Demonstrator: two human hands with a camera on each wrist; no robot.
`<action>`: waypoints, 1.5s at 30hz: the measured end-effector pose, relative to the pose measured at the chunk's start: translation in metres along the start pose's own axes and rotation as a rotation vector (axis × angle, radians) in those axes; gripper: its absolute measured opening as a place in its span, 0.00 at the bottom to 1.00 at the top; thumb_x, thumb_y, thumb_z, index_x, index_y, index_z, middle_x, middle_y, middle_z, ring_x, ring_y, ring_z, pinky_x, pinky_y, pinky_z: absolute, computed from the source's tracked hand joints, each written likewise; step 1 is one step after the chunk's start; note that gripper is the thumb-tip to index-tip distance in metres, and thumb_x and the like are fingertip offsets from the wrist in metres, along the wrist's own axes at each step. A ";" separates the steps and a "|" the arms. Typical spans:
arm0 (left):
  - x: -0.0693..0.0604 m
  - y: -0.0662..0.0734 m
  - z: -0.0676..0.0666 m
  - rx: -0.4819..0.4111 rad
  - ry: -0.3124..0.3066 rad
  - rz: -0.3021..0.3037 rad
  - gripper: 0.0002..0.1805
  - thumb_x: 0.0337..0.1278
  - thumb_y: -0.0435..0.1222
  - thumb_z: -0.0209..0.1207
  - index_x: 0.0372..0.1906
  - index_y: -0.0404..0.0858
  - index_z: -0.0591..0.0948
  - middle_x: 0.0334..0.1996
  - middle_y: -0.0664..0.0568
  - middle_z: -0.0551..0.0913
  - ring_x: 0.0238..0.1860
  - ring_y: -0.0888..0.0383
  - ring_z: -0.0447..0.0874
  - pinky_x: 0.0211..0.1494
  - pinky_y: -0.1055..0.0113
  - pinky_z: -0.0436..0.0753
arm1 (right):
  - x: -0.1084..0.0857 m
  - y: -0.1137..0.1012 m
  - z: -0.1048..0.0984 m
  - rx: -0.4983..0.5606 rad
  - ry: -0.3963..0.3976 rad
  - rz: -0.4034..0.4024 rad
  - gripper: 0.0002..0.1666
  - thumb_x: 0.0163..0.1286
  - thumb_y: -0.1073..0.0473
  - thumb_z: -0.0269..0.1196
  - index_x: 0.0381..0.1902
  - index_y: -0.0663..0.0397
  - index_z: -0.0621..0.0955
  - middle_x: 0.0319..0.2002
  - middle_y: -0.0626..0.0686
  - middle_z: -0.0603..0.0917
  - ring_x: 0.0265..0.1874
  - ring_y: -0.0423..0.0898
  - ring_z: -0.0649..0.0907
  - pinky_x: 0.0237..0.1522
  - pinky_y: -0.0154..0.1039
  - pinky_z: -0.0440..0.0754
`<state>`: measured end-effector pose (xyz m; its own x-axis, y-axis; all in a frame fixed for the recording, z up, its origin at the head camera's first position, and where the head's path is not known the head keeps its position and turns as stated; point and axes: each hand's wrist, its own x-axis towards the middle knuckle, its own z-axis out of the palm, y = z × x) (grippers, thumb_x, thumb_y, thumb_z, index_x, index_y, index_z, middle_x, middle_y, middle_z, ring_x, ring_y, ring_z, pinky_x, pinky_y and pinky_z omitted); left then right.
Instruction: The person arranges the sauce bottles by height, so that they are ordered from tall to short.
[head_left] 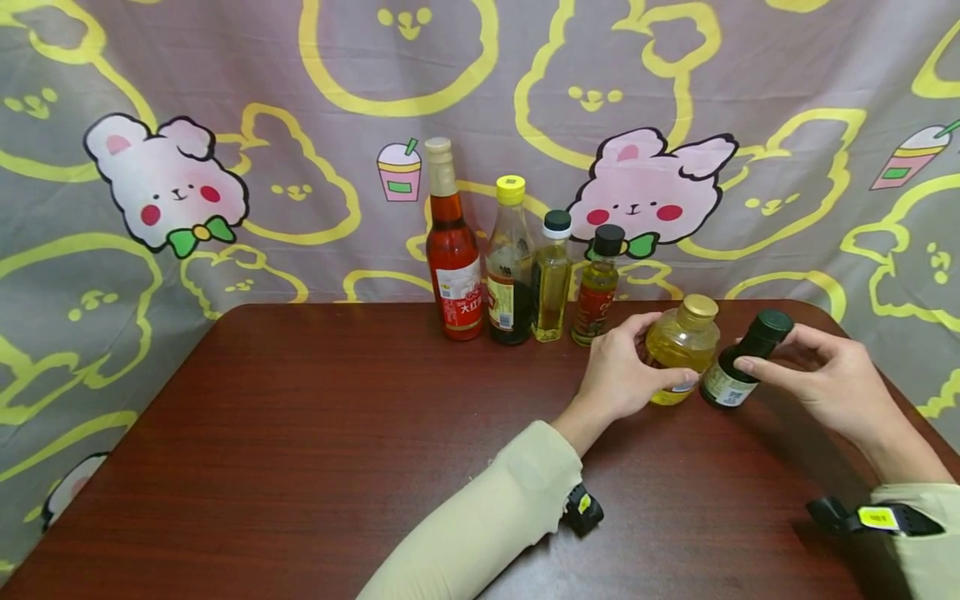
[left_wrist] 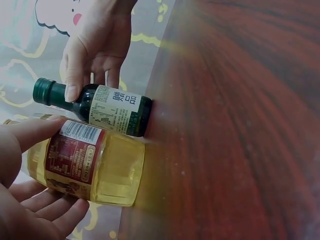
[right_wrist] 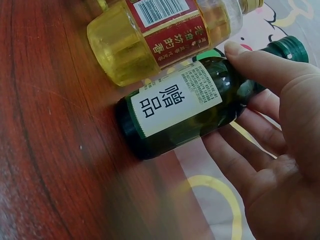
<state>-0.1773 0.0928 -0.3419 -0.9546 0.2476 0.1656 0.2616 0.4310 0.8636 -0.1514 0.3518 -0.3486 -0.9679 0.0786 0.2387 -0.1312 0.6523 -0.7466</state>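
Observation:
My left hand holds a squat bottle of yellow cooking oil with a gold cap, thumb on one side and fingers around the other. In the left wrist view, this oil bottle shows a red label with a barcode. Just right of it, my right hand grips a small dark green glass bottle near its neck, between thumb and fingers. That green bottle leans to the right in the head view. A white and green label faces the right wrist camera. The two bottles stand close beside each other.
Along the back edge of the brown table stand a tall red-liquid bottle, a yellow-capped dark sauce bottle, a square oil bottle and a small black-capped bottle. A patterned curtain hangs behind.

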 end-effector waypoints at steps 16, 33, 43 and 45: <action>0.004 0.007 0.003 -0.059 -0.011 -0.096 0.41 0.44 0.44 0.84 0.67 0.56 0.80 0.61 0.65 0.86 0.65 0.60 0.81 0.67 0.64 0.81 | 0.000 0.000 -0.003 0.006 -0.011 -0.009 0.14 0.66 0.55 0.78 0.44 0.52 0.86 0.34 0.26 0.85 0.37 0.20 0.83 0.36 0.20 0.75; 0.019 0.012 0.017 0.053 0.249 -0.059 0.40 0.41 0.51 0.85 0.64 0.55 0.82 0.56 0.63 0.89 0.59 0.61 0.85 0.62 0.66 0.82 | 0.000 -0.002 -0.004 -0.003 -0.033 0.015 0.15 0.67 0.52 0.77 0.46 0.51 0.85 0.36 0.27 0.84 0.38 0.21 0.83 0.36 0.22 0.76; 0.032 0.014 0.030 0.062 0.407 -0.162 0.41 0.42 0.51 0.84 0.66 0.55 0.80 0.58 0.59 0.88 0.60 0.56 0.87 0.64 0.62 0.84 | -0.001 -0.002 -0.004 -0.015 -0.030 0.018 0.16 0.66 0.52 0.77 0.46 0.52 0.85 0.37 0.26 0.83 0.39 0.19 0.82 0.37 0.21 0.75; 0.034 0.014 0.032 0.071 0.423 -0.161 0.41 0.44 0.51 0.83 0.67 0.54 0.80 0.58 0.58 0.88 0.60 0.56 0.87 0.64 0.61 0.85 | 0.000 -0.002 -0.005 -0.019 -0.030 0.019 0.16 0.67 0.51 0.77 0.46 0.52 0.85 0.37 0.27 0.83 0.39 0.19 0.82 0.37 0.21 0.75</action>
<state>-0.2019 0.1347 -0.3391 -0.9543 -0.1969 0.2249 0.1005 0.4972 0.8618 -0.1500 0.3538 -0.3442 -0.9762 0.0681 0.2058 -0.1094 0.6650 -0.7388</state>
